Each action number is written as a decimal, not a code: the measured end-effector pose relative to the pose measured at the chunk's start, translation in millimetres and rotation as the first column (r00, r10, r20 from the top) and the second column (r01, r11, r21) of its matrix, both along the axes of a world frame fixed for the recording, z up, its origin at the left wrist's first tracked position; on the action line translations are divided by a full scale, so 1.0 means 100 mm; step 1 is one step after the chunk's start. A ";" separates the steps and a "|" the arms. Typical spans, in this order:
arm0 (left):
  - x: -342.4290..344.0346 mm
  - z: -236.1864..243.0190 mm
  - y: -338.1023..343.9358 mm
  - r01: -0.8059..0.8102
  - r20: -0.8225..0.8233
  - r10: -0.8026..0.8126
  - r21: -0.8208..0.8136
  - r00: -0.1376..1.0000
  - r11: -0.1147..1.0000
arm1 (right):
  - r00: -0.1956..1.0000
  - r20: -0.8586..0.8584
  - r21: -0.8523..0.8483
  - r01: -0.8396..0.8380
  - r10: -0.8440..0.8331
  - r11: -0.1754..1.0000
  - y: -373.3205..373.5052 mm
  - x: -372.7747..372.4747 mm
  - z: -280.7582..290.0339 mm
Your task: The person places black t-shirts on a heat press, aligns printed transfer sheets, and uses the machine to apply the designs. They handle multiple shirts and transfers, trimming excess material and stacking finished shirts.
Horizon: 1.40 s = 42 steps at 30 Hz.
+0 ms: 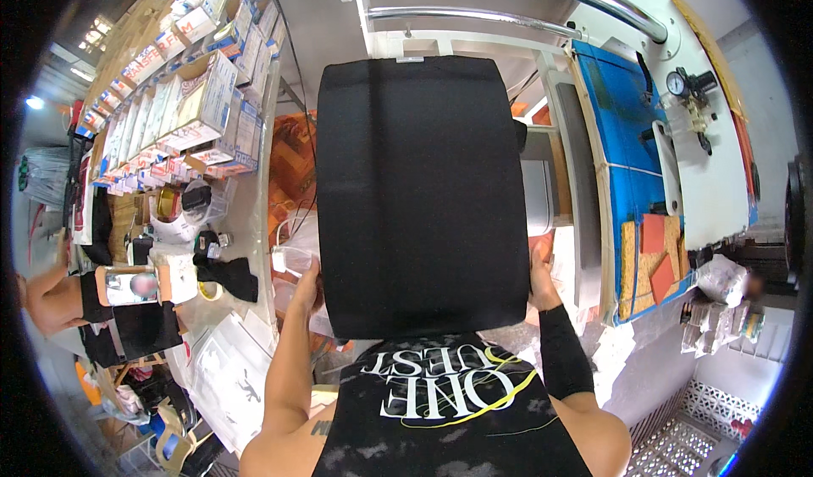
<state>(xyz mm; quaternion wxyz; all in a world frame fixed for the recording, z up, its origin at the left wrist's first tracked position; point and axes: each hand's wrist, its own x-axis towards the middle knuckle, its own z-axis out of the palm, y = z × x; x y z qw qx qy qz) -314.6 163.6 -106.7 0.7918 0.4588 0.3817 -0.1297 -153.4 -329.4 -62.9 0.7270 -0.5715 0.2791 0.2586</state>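
A black piece of fabric (423, 198) lies stretched smooth over a broad, flat board-like form in front of me, with a small pale tag (410, 59) at its far edge. My left hand (312, 284) is at the fabric's near left edge, its fingers curled in against the side and partly hidden. At the near right edge, my right hand (542, 278) holds the opposite side, some of its fingers out of sight below. What the fabric covers underneath is hidden.
White machine framing with metal bars (474, 13) stands beyond the fabric. To the right are a blue panel (622, 138) and a pressure gauge (676, 82). Boxes of rolls (182, 104) crowd the left table. A person's arm (51, 295) is beside a phone (133, 286) at far left.
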 end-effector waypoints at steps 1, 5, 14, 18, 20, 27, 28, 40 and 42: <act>-0.28 -0.01 0.01 -0.023 0.076 0.033 -0.119 0.997 0.993 | 0.999 -0.004 0.001 -0.037 0.037 0.999 -0.13 -0.23 0.00; -0.97 0.11 0.35 -0.094 0.176 0.110 -0.097 0.978 0.991 | 0.993 0.088 0.079 0.077 -0.084 0.994 -0.55 -0.56 0.08; -1.42 0.05 0.54 -0.124 0.245 0.184 -0.239 0.952 0.963 | 0.947 0.273 0.336 0.074 -0.172 0.939 -0.78 -0.67 0.09; -1.40 0.12 0.41 -0.134 0.230 0.179 -0.196 0.957 0.971 | 0.955 0.249 0.351 0.065 -0.160 0.934 -0.80 -0.72 0.04; -1.38 0.19 0.34 -0.128 0.226 0.174 -0.204 0.959 0.971 | 0.962 0.246 0.348 0.031 -0.123 0.937 -0.85 -0.74 0.02; -1.31 0.14 0.18 -0.116 0.171 0.112 0.014 0.979 0.993 | 0.995 0.099 0.143 -0.011 -0.004 0.990 -1.00 -0.72 -0.23; -1.32 0.12 0.19 -0.058 0.079 0.053 0.058 0.995 0.997 | 0.991 0.123 0.021 0.044 -0.047 0.999 -1.02 -0.69 -0.28; -1.44 -0.06 0.38 -0.164 0.278 0.226 -0.228 0.934 0.960 | 0.985 0.138 0.152 0.083 -0.104 0.985 -1.17 -0.76 -0.36; -1.47 -0.09 0.44 -0.183 0.267 0.226 -0.173 0.937 0.968 | 0.984 0.131 0.146 0.100 -0.119 0.984 -1.06 -0.79 -0.28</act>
